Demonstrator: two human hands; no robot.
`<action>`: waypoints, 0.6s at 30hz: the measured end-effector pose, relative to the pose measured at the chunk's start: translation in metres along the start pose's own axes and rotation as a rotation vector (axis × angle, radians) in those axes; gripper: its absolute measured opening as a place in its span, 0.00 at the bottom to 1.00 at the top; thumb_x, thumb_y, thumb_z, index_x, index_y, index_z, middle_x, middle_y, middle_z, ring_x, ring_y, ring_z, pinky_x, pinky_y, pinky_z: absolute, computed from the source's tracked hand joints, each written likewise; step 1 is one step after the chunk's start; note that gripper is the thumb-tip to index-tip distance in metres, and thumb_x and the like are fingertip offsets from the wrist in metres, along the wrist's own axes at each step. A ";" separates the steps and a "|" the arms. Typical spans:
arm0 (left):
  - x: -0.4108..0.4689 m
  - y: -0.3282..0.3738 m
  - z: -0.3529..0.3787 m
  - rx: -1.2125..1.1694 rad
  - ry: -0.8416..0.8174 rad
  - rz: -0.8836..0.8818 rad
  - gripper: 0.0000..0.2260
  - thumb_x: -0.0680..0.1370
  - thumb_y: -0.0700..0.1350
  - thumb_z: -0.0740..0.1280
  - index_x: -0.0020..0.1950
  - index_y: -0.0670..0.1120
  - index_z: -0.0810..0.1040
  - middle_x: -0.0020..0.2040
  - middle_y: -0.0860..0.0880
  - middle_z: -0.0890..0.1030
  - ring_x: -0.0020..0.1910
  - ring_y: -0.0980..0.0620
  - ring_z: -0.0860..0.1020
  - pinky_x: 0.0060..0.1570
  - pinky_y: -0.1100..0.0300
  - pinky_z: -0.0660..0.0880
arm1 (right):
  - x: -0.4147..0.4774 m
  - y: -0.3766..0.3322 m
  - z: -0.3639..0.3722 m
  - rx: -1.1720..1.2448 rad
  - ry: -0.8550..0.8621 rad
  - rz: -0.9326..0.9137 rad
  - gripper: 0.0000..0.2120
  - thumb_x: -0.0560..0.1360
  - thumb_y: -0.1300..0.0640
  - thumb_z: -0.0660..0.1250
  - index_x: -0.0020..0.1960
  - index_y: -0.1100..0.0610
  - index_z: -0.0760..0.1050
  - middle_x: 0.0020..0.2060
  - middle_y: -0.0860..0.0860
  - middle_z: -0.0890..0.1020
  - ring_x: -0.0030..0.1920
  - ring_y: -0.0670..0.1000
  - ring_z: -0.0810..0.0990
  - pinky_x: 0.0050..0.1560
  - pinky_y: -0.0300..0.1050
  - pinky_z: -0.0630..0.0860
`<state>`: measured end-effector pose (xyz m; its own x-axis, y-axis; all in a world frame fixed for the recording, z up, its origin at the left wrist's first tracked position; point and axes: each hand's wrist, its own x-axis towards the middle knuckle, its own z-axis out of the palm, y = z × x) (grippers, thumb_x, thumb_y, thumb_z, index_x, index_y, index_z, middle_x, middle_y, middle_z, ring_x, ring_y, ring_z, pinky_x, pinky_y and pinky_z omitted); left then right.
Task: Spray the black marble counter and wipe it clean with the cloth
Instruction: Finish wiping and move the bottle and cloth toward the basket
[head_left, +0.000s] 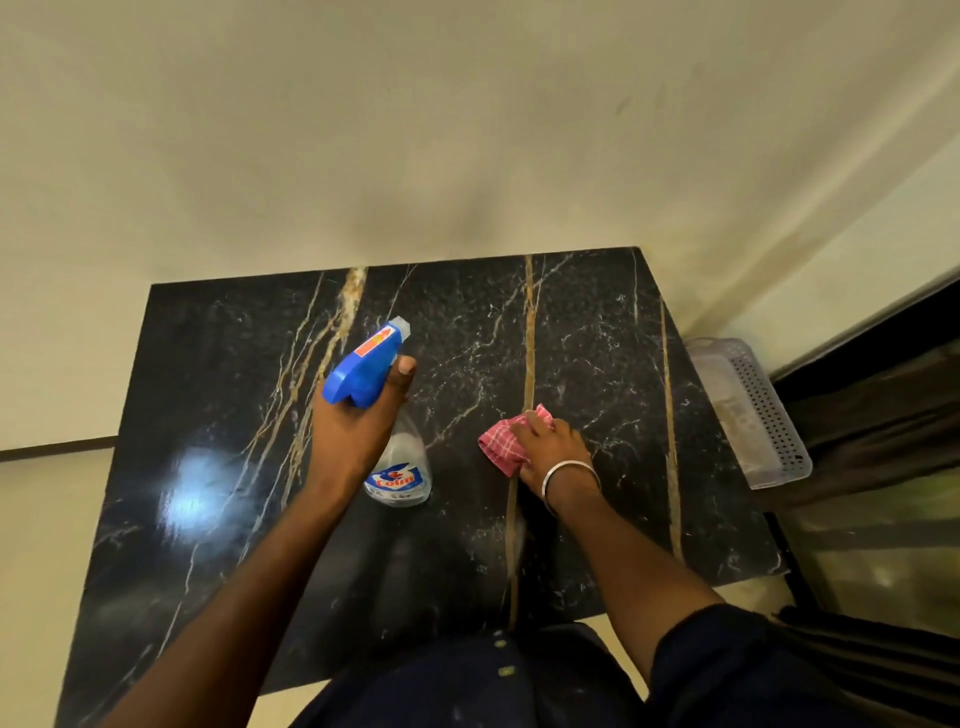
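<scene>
The left hand (353, 431) has its grip closed round the neck of the clear bottle (400, 467), contents hard to make out; its long axis runs away from the person, blue nozzle aimed toward the cream wall (467, 130), over the middle of the black veined tabletop (218, 364). Further right, the right hand (550, 447), bangle (569, 475) at the wrist, grips the bunched pink cloth (501, 441) against the tabletop, and a pale perforated basket (753, 410) stands beyond the right edge, contents unclear
</scene>
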<state>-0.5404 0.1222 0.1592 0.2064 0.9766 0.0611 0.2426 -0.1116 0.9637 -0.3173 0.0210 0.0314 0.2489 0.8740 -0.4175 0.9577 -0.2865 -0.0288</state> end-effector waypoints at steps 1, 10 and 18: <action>-0.001 -0.001 -0.002 0.001 -0.008 -0.003 0.23 0.73 0.62 0.68 0.44 0.40 0.76 0.37 0.36 0.80 0.39 0.37 0.80 0.40 0.46 0.77 | 0.002 -0.001 -0.004 -0.013 -0.010 0.001 0.30 0.76 0.53 0.67 0.76 0.50 0.61 0.76 0.51 0.62 0.68 0.62 0.69 0.68 0.56 0.67; 0.015 0.007 -0.018 -0.077 -0.018 0.035 0.29 0.70 0.69 0.67 0.50 0.42 0.79 0.42 0.34 0.80 0.43 0.35 0.80 0.47 0.36 0.78 | 0.021 -0.011 -0.085 -0.060 0.217 -0.117 0.30 0.78 0.51 0.63 0.78 0.49 0.58 0.78 0.50 0.59 0.75 0.58 0.61 0.70 0.57 0.63; 0.038 0.044 -0.017 -0.116 -0.045 0.104 0.11 0.73 0.64 0.67 0.48 0.59 0.79 0.42 0.44 0.83 0.44 0.43 0.83 0.50 0.38 0.79 | 0.035 -0.020 -0.154 -0.068 0.433 -0.139 0.29 0.77 0.50 0.63 0.76 0.51 0.61 0.77 0.52 0.62 0.74 0.59 0.63 0.67 0.59 0.66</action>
<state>-0.5382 0.1572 0.2083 0.2681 0.9511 0.1533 0.1071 -0.1876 0.9764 -0.3059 0.1178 0.1572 0.1410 0.9900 0.0046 0.9900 -0.1410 0.0083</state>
